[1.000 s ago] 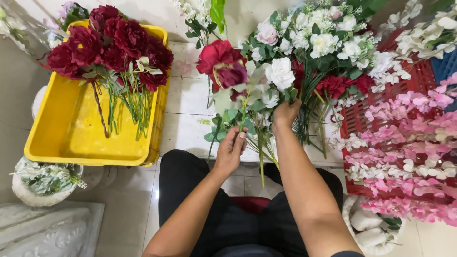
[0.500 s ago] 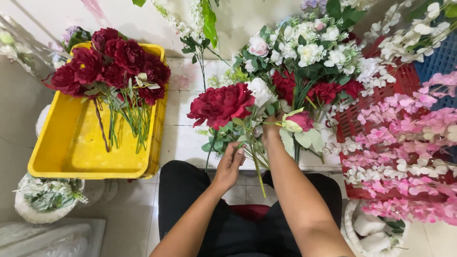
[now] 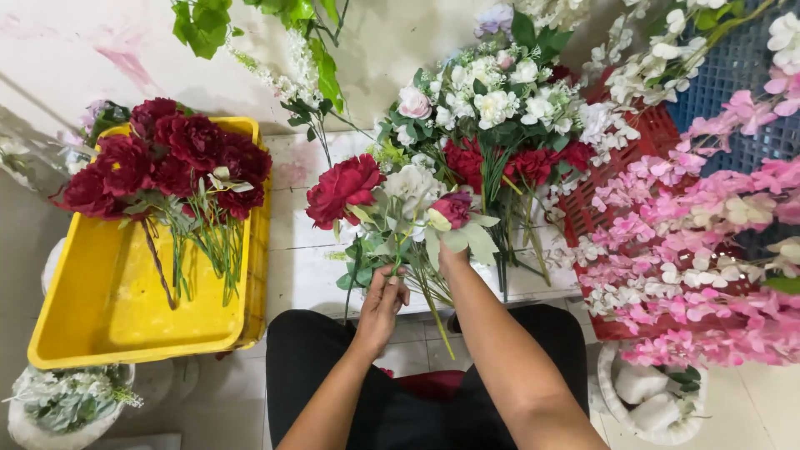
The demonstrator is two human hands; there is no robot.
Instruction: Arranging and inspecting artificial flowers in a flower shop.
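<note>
Two hands meet at one small bouquet (image 3: 400,221), held up over the pale tiled floor (image 3: 308,275) just beyond the person's knees. Left hand (image 3: 382,302): fingers clamped around the gathered green stems low down. Right hand (image 3: 450,254): mostly hidden behind pale leaves at the bunch's right side; cannot tell how its fingers sit, though it is in among the stems. Bouquet holds a large dark red bloom (image 3: 343,190) at left, a white flower (image 3: 412,183) in the middle, a smaller magenta bud (image 3: 452,207) at right, with a few loose stems trailing down toward the lap. Just beyond, far and right of it, a bigger mass of white and red flowers (image 3: 500,117) leans over the floor. Right again, a red slatted crate (image 3: 617,175) carries sprays of pink blossom (image 3: 700,250), which spill toward the near right; a blue crate (image 3: 733,75) sits behind them. Near right, a white basket (image 3: 654,400) with pale lumps inside. Left of the bouquet, well apart, a yellow tray (image 3: 108,308) with dark red flowers (image 3: 167,162) lying across its far end, stems pointing near. Near left corner, a round pot of greyish foliage (image 3: 62,404). Green leafy sprigs (image 3: 258,25) hang in at the top.
</note>
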